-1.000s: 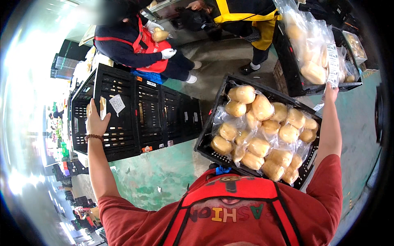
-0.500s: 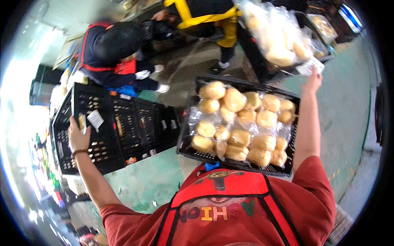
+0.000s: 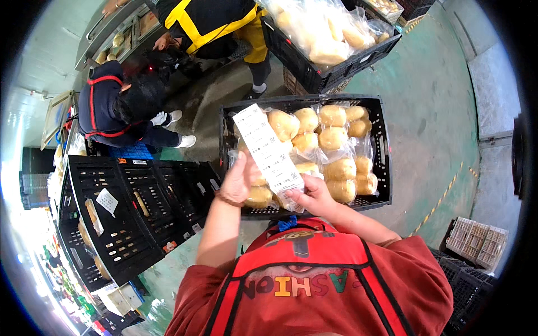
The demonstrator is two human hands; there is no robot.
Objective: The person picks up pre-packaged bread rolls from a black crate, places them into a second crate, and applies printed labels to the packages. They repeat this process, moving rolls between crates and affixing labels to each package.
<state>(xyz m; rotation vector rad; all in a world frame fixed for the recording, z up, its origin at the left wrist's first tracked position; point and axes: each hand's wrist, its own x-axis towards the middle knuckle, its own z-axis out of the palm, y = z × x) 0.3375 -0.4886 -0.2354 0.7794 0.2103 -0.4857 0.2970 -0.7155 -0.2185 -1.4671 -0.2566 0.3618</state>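
A long white strip of printed labels (image 3: 268, 150) hangs slantwise over a black crate (image 3: 383, 157) in front of me. My right hand (image 3: 315, 197) pinches its lower end, thumb on top. Beside the strip's left edge is my left hand (image 3: 240, 178), with its fingers loosely stretched and partly hidden; I see nothing gripped in it. Clear bags of potatoes (image 3: 333, 138) fill the crate in rows, and both hands are above the bags at its near left part.
Black crates (image 3: 148, 185) stand tilted at the left, one with a label sheet (image 3: 107, 202) on it. Another crate (image 3: 322, 78) of bagged potatoes is beyond. Two people (image 3: 101, 106) (image 3: 218, 28) work at the far left. Empty crates (image 3: 476, 243) are at lower right.
My left hand has left the tilted crate at the left and come over the potato crate. My right hand has brought the label strip from the far crate down to the near one.
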